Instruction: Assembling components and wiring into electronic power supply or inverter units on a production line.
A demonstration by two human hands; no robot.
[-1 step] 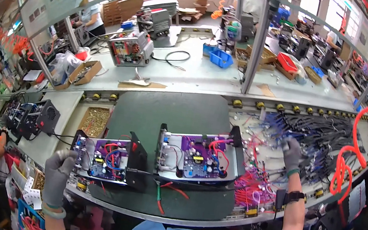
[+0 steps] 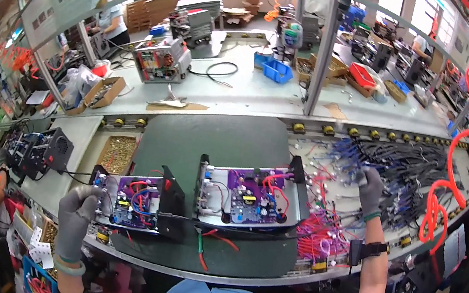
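Note:
My left hand point(image 2: 77, 217), in a grey glove, is raised beside the left end of a small open chassis point(image 2: 130, 201) with a purple circuit board and red and blue wires. Its fingers are curled in; whatever they may hold is hidden. A larger open chassis point(image 2: 248, 199), also with a purple board, lies to the right on the dark green board point(image 2: 212, 134). My right hand point(image 2: 369, 192), gloved too, reaches over a spread of black and blue cables point(image 2: 416, 172). Its fingers are bent down at the cables' left edge, and what lies between them is hidden.
Pink and red wires point(image 2: 321, 233) lie right of the larger chassis. A tray of brass-coloured small parts point(image 2: 118, 153) sits at the left, near a black assembled unit point(image 2: 42, 149). An orange coiled hose point(image 2: 452, 153) hangs at the right. A metal post point(image 2: 320, 63) stands behind.
The whole view has shifted slightly, so the bench appears a little further left and up. Both hands stay nearly where they were, with the right one still at the cables.

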